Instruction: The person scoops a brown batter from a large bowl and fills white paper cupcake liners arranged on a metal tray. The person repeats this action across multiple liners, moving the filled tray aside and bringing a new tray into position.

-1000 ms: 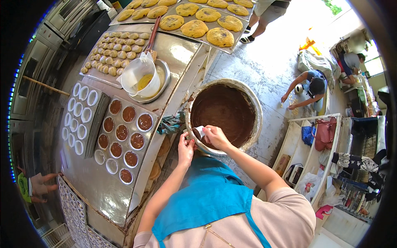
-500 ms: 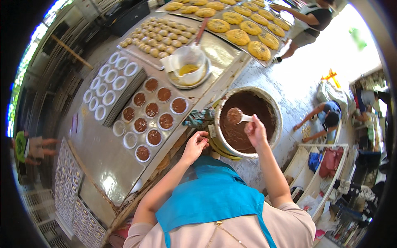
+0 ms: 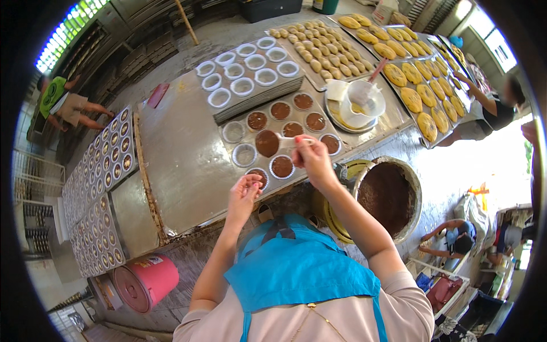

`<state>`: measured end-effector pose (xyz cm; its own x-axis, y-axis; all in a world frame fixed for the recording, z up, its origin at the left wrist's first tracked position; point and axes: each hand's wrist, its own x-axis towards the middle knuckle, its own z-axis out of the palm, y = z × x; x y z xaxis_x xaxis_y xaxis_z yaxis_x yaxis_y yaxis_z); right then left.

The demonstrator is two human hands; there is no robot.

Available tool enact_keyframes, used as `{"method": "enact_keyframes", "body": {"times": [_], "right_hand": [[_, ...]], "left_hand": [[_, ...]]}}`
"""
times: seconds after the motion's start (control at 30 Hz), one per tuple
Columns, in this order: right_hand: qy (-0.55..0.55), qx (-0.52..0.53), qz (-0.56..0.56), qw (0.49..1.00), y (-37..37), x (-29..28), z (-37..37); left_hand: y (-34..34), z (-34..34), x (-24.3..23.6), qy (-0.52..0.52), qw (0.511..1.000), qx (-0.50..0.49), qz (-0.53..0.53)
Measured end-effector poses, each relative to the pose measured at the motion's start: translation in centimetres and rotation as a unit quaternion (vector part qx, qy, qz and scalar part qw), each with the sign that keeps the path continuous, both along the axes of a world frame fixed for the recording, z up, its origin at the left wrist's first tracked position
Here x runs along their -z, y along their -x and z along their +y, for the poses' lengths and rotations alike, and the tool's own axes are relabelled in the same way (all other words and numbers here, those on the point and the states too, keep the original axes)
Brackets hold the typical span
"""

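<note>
A table carries a cupcake tray and stacked trays.

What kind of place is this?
Probably a bakery kitchen: dough-like balls and flat yellow rounds lie in rows, and the right hand holds a scoop of brown mix above paper cups.

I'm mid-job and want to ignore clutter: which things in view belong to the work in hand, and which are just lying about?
In use, it seems:
white scoop of brown batter, in the right hand
batter bucket
tray of paper cups, two empty

Probably just about:
dough balls
flat yellow pastries
white plastic pitcher
pink lidded bucket
red bag
</note>
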<state>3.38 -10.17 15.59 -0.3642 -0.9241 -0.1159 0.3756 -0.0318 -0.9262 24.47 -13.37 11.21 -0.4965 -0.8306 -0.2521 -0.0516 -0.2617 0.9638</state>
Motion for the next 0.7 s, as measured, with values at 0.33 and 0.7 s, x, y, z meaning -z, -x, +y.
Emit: {"method": "enact_keyframes", "body": {"times": [0.33,0.7], "right_hand": [[0.140,-0.065,0.545,0.824,-6.4,2.4,-4.6],[0.211,-0.035,0.610,0.763,-7.4,-1.2,-3.4]], "left_hand": [[-7.1,-3.4,1.7,0.020,0.994,-0.105,-0.030],[-7.7,-5.7,3.2,0.042,0.996,-0.061,-0.044]]}}
